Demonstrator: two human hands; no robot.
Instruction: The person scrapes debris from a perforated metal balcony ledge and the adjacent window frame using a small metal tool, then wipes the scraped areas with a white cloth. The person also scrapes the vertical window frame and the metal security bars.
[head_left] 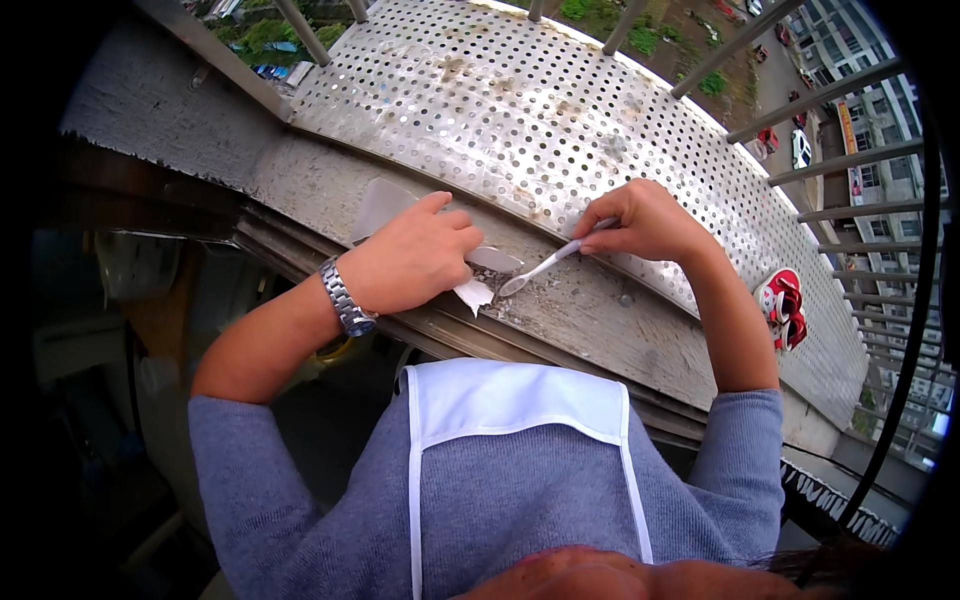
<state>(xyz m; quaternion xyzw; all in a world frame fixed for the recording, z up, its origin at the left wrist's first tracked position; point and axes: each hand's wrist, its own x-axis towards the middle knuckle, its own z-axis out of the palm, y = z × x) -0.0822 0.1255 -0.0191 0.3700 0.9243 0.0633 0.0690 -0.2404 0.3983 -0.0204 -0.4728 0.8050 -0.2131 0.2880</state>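
Observation:
My right hand pinches the handle of a white plastic spoon. The spoon's oval bowl rests at a patch of loose grey grit and debris on the concrete ledge. My left hand, with a metal watch at the wrist, is closed over a pale grey, container-like plastic piece. Its curved rim shows right of my fingers, just left of the spoon, above the grit. A crumpled white paper scrap sticks out below my left fingers; whether they grip it too is hidden.
Beyond the ledge lies a perforated metal sheet, bordered by metal railing bars above a street far below. Red and white shoes stand on the sheet at the right. Window tracks run along the near side.

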